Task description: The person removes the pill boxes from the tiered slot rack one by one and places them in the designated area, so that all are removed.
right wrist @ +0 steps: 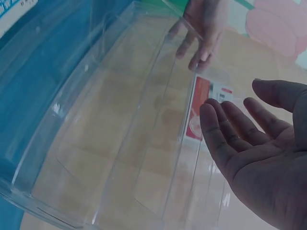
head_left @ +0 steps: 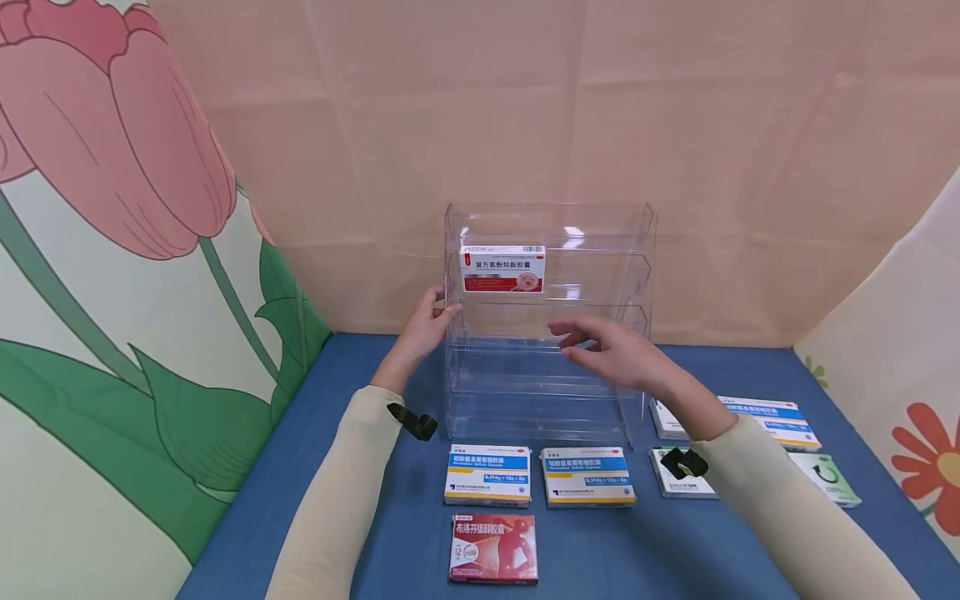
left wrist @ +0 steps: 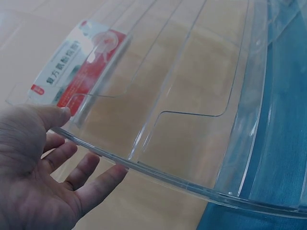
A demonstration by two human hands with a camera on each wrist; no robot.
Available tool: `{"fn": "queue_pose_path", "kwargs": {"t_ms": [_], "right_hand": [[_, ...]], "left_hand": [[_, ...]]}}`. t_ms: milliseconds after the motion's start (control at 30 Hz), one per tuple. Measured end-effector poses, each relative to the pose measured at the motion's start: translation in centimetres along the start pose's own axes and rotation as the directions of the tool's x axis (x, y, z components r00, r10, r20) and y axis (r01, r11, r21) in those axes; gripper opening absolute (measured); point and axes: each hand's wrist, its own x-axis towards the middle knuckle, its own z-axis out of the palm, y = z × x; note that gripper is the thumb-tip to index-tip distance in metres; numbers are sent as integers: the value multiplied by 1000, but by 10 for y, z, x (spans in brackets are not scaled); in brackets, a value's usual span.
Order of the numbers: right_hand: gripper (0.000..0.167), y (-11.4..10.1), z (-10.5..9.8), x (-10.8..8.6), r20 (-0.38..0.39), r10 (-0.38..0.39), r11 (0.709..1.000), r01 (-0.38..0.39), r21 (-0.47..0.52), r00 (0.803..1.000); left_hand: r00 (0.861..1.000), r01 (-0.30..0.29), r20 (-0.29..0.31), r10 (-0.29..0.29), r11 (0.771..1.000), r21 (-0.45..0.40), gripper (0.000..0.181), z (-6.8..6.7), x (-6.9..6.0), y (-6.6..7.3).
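Observation:
A clear acrylic tiered rack (head_left: 540,417) stands upright near the back wall. At its left side edge, my left hand (head_left: 426,327) holds on, thumb at the front and fingers along the outer side, as the left wrist view shows. A white and red medicine box (head_left: 502,269) sits in an upper tier at the left; the same box (left wrist: 81,67) shows just past my thumb. In front of the rack's middle tiers, my right hand (head_left: 611,350) hovers with fingers loosely extended and nothing in its grasp. In the right wrist view, its palm (right wrist: 268,163) is bare.
Two blue and white medicine boxes, a left one (head_left: 487,477) and a right one (head_left: 588,478), lie before the rack. Nearer lies a red box (head_left: 493,550). More boxes, including a green and white one (head_left: 828,479), lie at the right, partly under my right forearm.

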Motion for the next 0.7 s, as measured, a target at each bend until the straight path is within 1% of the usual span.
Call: {"fn": "queue_pose_path", "kwargs": {"t_ms": [233,333,467,567,700], "right_hand": [[49,3,-12,17,-52,22,999,-20,34,998],[50,1,-17,24,-83,-3,1000,5,30,997],[52,-1,-23,35,-106,-26,999,29,26,994],[54,-1,-26,42,-115,-9,1000,11,21,993],[56,1,-29,51,-145,7,1000,-5,13,989]], "left_hand": [[1000,-5,-4,5,1000,10,50,1,2,-1],[1000,-1,-9,1,1000,10,49,1,2,-1],[1000,-1,-15,2,1000,12,49,2,2,-1],[1000,0,-15,0,1000,13,50,3,3,-2],[1000,3,-18,-3,1000,11,48,4,5,-3]]}}
